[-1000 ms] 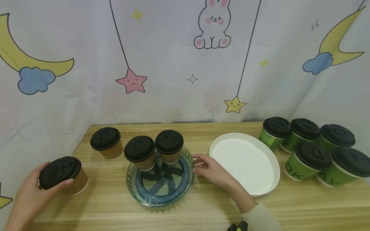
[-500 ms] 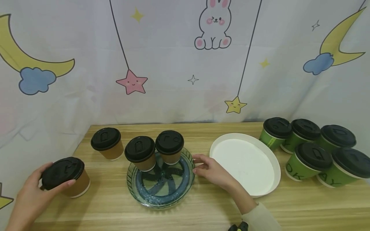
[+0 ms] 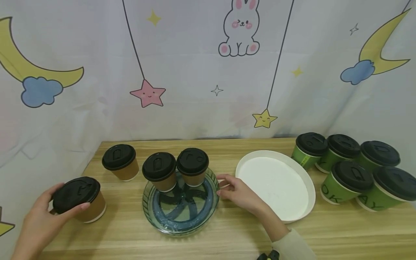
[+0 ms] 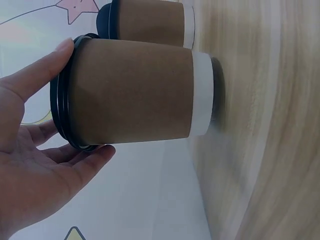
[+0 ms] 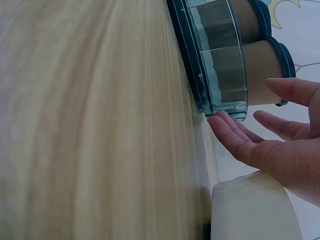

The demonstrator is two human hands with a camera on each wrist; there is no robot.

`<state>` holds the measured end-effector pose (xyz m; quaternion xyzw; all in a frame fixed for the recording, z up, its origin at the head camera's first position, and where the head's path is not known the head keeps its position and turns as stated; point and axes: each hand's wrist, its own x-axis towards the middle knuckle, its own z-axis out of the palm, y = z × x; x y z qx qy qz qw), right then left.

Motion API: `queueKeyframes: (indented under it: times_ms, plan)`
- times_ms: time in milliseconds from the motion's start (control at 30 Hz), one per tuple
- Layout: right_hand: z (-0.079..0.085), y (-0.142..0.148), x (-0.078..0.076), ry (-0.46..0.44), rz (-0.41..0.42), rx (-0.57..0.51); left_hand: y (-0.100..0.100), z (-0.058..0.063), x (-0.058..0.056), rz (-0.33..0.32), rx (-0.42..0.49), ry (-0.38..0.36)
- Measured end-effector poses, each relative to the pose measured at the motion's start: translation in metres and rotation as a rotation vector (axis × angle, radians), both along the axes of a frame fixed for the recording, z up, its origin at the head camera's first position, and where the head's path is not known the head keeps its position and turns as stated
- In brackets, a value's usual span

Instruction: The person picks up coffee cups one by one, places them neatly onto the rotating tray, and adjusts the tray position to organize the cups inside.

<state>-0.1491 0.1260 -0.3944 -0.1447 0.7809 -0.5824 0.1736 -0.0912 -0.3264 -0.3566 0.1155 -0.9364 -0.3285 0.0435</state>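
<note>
My left hand (image 3: 48, 218) grips a brown paper cup (image 4: 132, 92) near its black lid (image 3: 76, 195), thumb on one side and fingers on the other. The cup is upright, low over the table at the left; whether its base touches the wood I cannot tell. My right hand (image 3: 238, 191) has loosely bent fingers at the right rim of a round, clear greenish glass dish (image 3: 182, 227). In the right wrist view its fingertips (image 5: 220, 122) meet the dish's side. Two brown lidded cups, one left (image 3: 164, 180) and one right (image 3: 194, 178), stand at the back of the dish.
Another brown lidded cup (image 3: 125, 171) stands on the wooden table (image 3: 130, 238), back left. A round white tray (image 3: 274, 187) lies right of the dish. Several green lidded cups (image 3: 338, 187) cluster at far right. Behind hangs a printed cloth (image 3: 195, 68). A small black object (image 3: 269, 255) sits at the front edge.
My left hand has moved a little to the right with the cup. The two cups on the dish have shifted slightly right. My right hand has stayed at the dish's rim.
</note>
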Motion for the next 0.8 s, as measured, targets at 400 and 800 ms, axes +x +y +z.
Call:
queueKeyframes:
  times_ms: [400,800]
  plan:
    - [0.000,0.000,0.000,-0.006,0.003,-0.017,0.015,0.008,0.002,-0.046,0.029,0.031]
    - [-0.001,0.000,-0.001,-0.004,0.000,-0.016,0.031,0.012,0.007,-0.120,0.008,0.138]
